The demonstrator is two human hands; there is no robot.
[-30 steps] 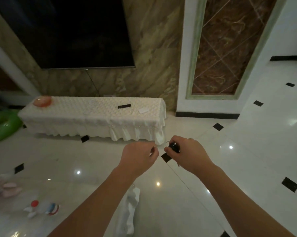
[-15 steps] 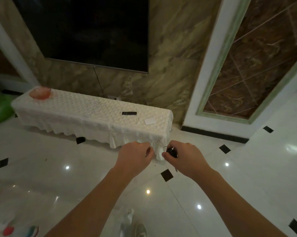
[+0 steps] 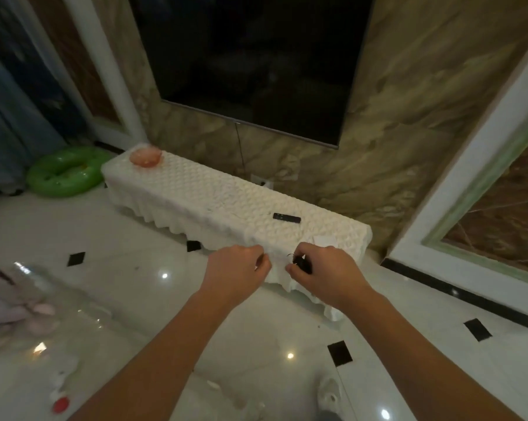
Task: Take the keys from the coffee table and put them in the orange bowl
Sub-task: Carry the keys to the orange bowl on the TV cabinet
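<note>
Keys (image 3: 302, 264) mostly hidden in right hand (image 3: 326, 273) (ring visible).

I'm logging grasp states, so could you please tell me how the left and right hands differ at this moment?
The right hand pinches the dark keys, while the left hand is loosely curled with nothing visible in it. The right hand is in front of the cloth-covered cabinet; the left is mostly over floor. Both are raised side by side.

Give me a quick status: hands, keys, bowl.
Right hand shut on keys; left hand closed, contents unclear. Orange bowl at cabinet's far left end. Remote lies between.
</note>
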